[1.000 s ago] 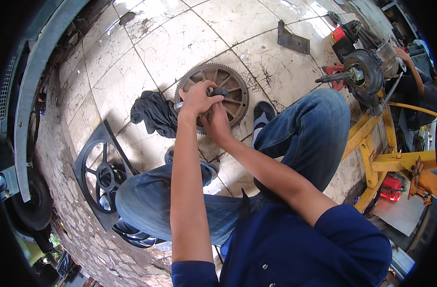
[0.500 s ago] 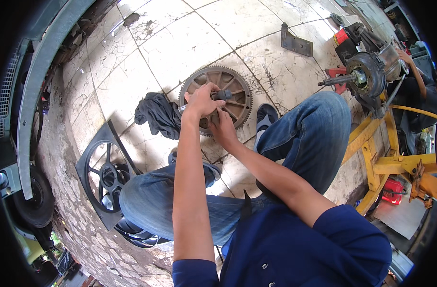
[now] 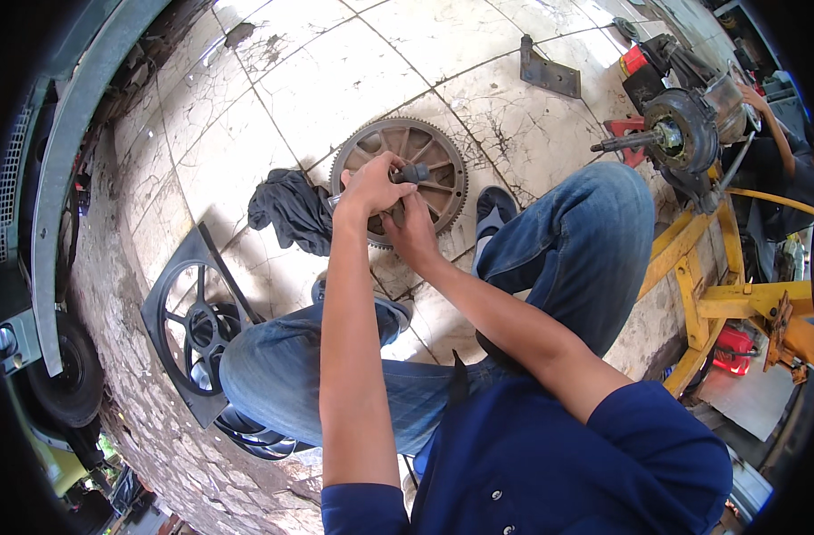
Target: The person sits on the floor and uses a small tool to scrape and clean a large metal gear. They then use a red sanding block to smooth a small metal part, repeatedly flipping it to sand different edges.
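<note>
A toothed flywheel (image 3: 454, 160) with spoke-like ribs lies flat on the tiled floor in front of me. Over it, my left hand (image 3: 370, 189) is closed around a dark cylindrical metal part (image 3: 413, 174), whose thick end pokes out to the right of the fingers. A bit of shiny metal shows at the left of that hand; whether it belongs to the same part I cannot tell. My right hand (image 3: 413, 234) is just below, its fingers bent up against the underside of the part. What its fingertips grip is mostly hidden.
Left of the flywheel lies a crumpled black cloth (image 3: 291, 212). A black fan shroud (image 3: 171, 308) leans by my left knee. A metal bracket (image 3: 550, 73) is on the floor ahead. To the right stand a hub with a shaft (image 3: 679, 134), a yellow frame (image 3: 692, 299) and another person's arm (image 3: 772, 125).
My right hand has moved up slightly, closer to the left hand and the metal part. The left hand keeps its grip, and the view has shifted a little.
</note>
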{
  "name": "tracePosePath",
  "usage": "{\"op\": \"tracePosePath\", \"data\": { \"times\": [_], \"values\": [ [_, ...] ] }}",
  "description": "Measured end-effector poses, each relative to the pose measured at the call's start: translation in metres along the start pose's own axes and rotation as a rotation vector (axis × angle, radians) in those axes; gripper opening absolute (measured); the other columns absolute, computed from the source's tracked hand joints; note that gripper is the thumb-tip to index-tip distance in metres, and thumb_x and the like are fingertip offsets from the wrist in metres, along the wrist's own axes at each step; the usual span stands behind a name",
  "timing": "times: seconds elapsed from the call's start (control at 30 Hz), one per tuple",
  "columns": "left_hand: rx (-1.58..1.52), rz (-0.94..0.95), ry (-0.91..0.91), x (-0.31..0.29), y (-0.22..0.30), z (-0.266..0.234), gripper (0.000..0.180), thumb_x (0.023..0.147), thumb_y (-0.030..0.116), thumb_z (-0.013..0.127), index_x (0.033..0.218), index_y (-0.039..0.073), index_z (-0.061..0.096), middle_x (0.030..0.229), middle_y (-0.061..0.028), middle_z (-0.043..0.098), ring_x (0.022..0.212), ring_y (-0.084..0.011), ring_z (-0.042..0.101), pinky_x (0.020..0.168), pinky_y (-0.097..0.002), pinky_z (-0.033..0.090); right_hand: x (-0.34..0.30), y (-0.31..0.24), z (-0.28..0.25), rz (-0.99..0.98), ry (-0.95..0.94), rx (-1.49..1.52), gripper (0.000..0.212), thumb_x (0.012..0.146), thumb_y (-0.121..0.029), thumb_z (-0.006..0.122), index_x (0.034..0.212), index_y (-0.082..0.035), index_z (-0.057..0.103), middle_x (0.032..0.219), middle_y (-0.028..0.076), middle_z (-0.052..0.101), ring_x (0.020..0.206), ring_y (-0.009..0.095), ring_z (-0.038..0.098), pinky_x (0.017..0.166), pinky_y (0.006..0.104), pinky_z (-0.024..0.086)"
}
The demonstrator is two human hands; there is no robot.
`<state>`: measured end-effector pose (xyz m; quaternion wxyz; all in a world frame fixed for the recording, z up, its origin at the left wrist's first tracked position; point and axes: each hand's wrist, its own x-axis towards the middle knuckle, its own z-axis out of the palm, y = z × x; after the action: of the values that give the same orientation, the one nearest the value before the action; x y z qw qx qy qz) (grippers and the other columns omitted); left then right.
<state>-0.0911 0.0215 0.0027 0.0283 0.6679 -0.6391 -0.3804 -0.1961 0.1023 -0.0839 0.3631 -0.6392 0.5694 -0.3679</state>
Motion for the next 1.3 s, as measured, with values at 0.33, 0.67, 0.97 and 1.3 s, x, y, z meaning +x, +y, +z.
{"op": "tracePosePath", "data": {
  "times": [0.33, 0.67, 0.97, 1.3],
  "values": [
    [-0.119, 0.139, 0.081, 0.002, -0.015, 0.009, 0.061, 0.073, 0.028, 0.078, 0.129, 0.017, 0.056, 0.133, -0.0071, 0.057, 0.123, -0.0257, 0.054, 0.107, -0.0584, 0.023, -0.003, 0.049, -0.007, 0.214, -0.131, -0.064, 0.035, 0.082, -0.005, 0.060, 0.117, -0.008, 0.054, 0.107, 0.017, 0.060, 0.103, 0.038, 0.057, 0.087, 0.0469, 0.046],
    [0.073, 0.336, 0.362, 0.003, -0.023, 0.017, 0.047, 0.076, 0.029, 0.077, 0.118, 0.016, 0.060, 0.112, -0.0056, 0.067, 0.108, -0.0257, 0.062, 0.106, -0.0505, 0.029, -0.006, 0.062, -0.024, 0.335, 0.077, -0.194, 0.023, 0.084, -0.006, 0.060, 0.107, -0.006, 0.058, 0.104, 0.016, 0.064, 0.100, 0.037, 0.060, 0.083, 0.0470, 0.048],
    [0.181, 0.277, 0.355, 0.006, -0.024, 0.018, 0.051, 0.076, 0.032, 0.077, 0.118, 0.011, 0.058, 0.107, -0.0111, 0.068, 0.101, -0.0303, 0.064, 0.084, -0.0424, 0.050, 0.005, 0.048, -0.023, 0.318, 0.137, -0.068, 0.024, 0.085, -0.006, 0.054, 0.109, -0.007, 0.057, 0.104, 0.017, 0.064, 0.099, 0.037, 0.060, 0.083, 0.0464, 0.048],
    [0.369, 0.066, 0.237, 0.000, -0.002, 0.019, 0.048, 0.073, 0.043, 0.076, 0.104, 0.010, 0.062, 0.088, -0.0133, 0.071, 0.085, -0.0308, 0.069, 0.075, -0.0415, 0.054, 0.003, 0.040, 0.000, 0.171, -0.071, -0.077, 0.029, 0.077, -0.001, 0.056, 0.106, -0.002, 0.060, 0.084, 0.019, 0.059, 0.084, 0.038, 0.057, 0.073, 0.0456, 0.046]
  ]
}}
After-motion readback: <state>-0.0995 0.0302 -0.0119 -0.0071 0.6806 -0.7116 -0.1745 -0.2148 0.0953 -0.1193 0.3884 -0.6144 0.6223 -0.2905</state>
